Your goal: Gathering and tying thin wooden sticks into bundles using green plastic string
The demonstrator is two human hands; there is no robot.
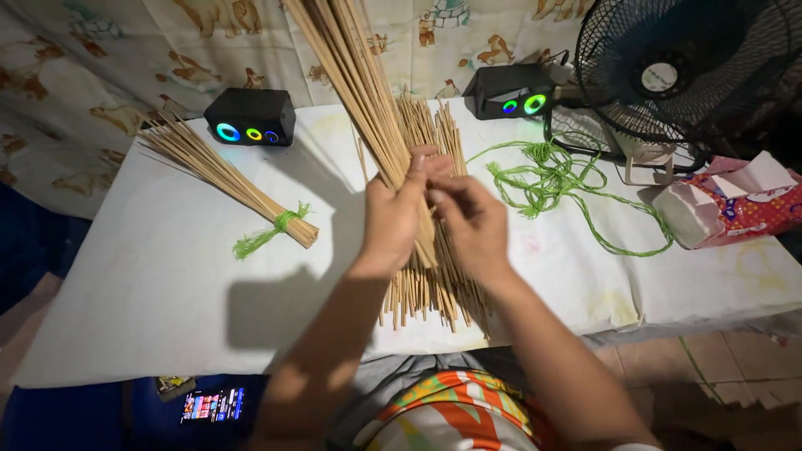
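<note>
The left hand (399, 213) is closed around a bunch of sticks (359, 79), gripping it near the lower end. The bunch's long axis rises from that hand up and away, leaning a little to the left, out past the top of the view. The right hand (469, 221) sits just beside the left, touching it, thumb and fingertips pinched at the sticks near the left thumb; what it pinches, a single stick or a few, I cannot tell. Under both hands a loose pile of sticks (434, 284) lies on the worktop (150, 276), running from the near edge away. Left of the hands, well apart, lies a tied bundle (225, 179). To the right, near the right hand, lies green twine (555, 179).
</note>
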